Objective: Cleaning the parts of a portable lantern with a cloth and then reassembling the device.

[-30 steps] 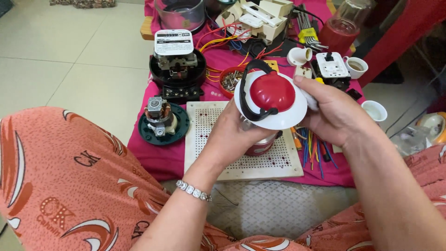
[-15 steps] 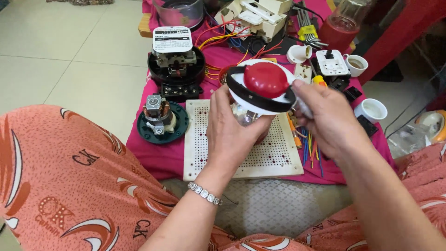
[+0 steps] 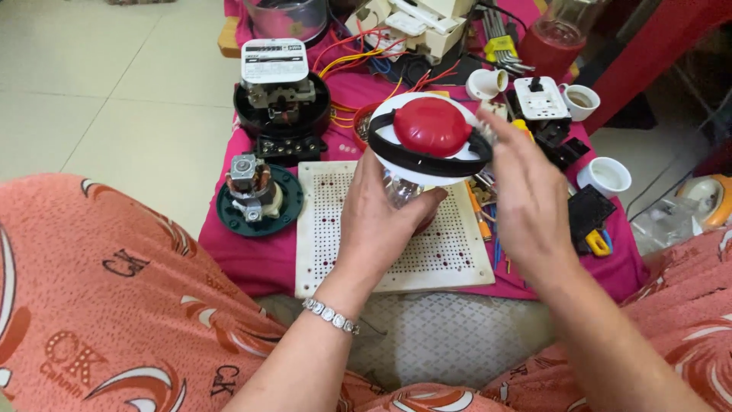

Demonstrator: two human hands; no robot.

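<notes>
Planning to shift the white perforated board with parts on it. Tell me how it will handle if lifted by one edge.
The perforated board looks thin and flat, so probably light and slightly flexible. It lies on the magenta cloth, so pushing it may bunch the fabric.

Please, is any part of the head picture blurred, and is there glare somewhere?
Head view: the right hand is smeared by motion at its fingertips; the left hand and the red-capped lid look sharp. Light is soft and even, with only a faint sheen on the floor tiles.
</notes>
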